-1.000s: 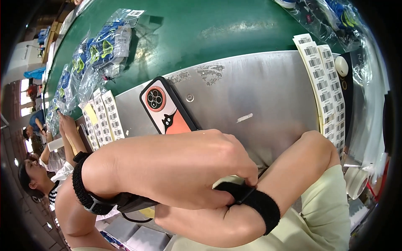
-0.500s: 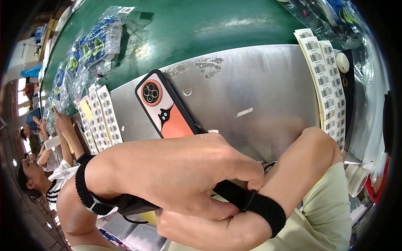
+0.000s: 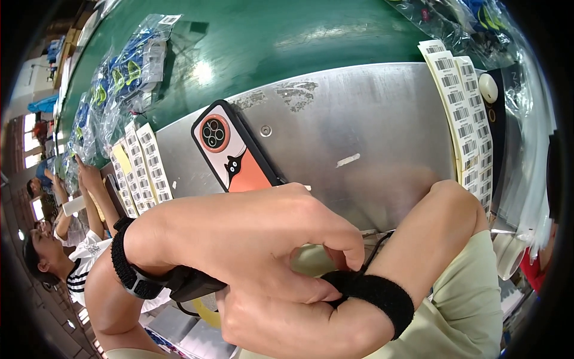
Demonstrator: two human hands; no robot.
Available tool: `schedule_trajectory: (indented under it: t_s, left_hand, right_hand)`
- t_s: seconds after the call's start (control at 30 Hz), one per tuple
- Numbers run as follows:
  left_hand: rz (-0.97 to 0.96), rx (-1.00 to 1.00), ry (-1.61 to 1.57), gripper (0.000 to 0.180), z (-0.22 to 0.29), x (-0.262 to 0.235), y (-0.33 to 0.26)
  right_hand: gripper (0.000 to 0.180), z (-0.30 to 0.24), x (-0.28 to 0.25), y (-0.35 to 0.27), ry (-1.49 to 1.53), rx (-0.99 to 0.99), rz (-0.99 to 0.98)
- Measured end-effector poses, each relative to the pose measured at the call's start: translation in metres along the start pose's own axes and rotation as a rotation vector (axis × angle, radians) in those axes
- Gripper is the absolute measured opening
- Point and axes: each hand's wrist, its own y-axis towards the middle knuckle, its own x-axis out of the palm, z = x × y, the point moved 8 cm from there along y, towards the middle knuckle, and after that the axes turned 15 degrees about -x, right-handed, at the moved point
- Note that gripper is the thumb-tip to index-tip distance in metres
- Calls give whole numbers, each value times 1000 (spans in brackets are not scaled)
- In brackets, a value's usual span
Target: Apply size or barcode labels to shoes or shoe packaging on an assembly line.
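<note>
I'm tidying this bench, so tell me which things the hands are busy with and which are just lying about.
In hand:
left hand, fingers pinching the black wristband on the right wrist
right hand, under the left

Lying about:
phone in orange cat case
barcode label sheets
bagged blue parts
steel plate

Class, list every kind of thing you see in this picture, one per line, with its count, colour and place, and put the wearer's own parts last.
Phone: one, orange case with a black cat, on the metal plate.
Metal plate: one, silver, centre.
Belt: one, green, behind the plate.
Label sheets: several, white, right of the plate; more at its left.
Bagged parts: many, blue and yellow in clear bags, left on the belt.
Co-worker: one, far left.
Wrist straps: two, black, one on each wrist.
Left hand: fingers pinching the right wrist's strap.
Right hand: under the left hand, mostly hidden.
</note>
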Motion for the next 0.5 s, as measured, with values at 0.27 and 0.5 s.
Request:
schedule_trajectory:
  t_s: [0.27, 0.5]
  left_hand:
    - [-338, -409, -167, 15, -28, 9, -2]
    - [-124, -541, -200, 18, -25, -15, -13]
  right_hand:
    - [14, 6, -5, 9, 75, -37, 14]
    - [14, 14, -15, 12, 127, -54, 37]
